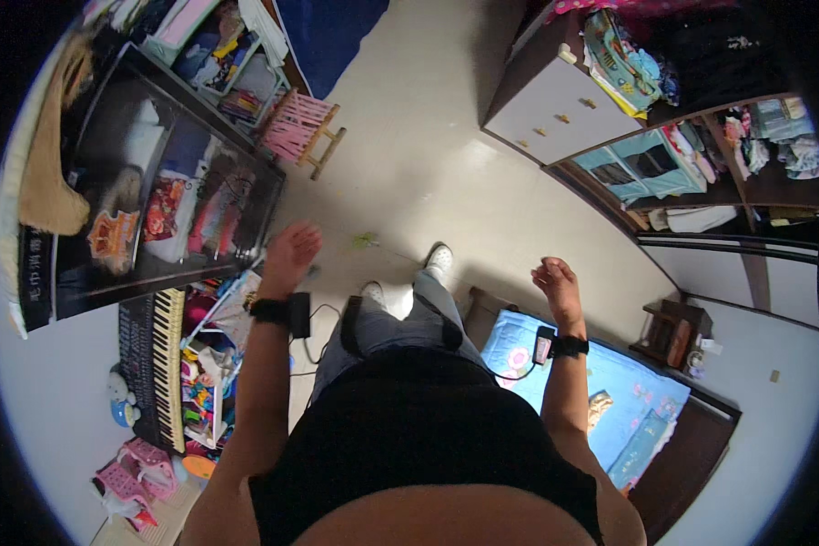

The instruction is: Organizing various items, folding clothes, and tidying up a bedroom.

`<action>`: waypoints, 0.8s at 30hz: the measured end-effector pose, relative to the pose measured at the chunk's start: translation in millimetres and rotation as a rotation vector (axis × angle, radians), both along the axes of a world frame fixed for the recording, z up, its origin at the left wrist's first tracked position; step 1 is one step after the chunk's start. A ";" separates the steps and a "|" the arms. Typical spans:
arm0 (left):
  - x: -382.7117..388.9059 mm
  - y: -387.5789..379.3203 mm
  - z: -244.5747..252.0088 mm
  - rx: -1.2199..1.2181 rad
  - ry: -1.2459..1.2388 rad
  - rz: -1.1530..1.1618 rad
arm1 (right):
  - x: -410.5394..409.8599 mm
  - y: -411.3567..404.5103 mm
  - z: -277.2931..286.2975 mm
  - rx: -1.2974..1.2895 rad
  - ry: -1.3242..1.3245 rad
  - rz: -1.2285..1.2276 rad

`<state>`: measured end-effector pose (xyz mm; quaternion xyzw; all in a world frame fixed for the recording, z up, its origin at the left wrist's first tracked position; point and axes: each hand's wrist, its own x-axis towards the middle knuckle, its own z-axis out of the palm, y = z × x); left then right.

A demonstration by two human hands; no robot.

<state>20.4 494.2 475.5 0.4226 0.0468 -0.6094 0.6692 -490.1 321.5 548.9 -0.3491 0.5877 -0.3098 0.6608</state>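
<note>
My left hand (pixel 296 251) is raised in mid-air and slightly blurred. It holds nothing, and its fingers are loosely extended beside the dark glass-fronted cabinet (pixel 208 205). My right hand (pixel 558 283), also bare of any object, hangs over the floor with its fingers loosely bent. Below it lies a bed with a blue floral quilt (pixel 559 379). Each wrist wears a black strap; a small device (pixel 301 315) with a cable sits at the left one, and another device (pixel 543 345) at the right. My feet in white clogs (pixel 440 259) stand apart on the pale floor.
A pink-slatted folding stool (pixel 300 130) stands ahead to the left. An electronic keyboard (pixel 160 368) leans by a rack of toys (pixel 201 389). A small green item (pixel 364 239) lies on the floor. Ahead to the right are drawers (pixel 553 116) and clothes-filled shelves (pixel 737 198).
</note>
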 end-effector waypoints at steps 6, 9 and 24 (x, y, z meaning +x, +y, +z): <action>-71.6 -149.3 26.1 0.087 -0.002 -0.196 | -76.0 -20.8 -26.8 -0.005 -0.140 -0.263; -104.2 -206.1 31.3 0.101 -0.072 -0.328 | -126.5 -34.0 -32.5 0.001 -0.180 -0.464; -227.4 -410.7 33.0 0.313 0.203 -0.467 | -263.5 -76.6 -87.1 0.038 -0.223 -0.973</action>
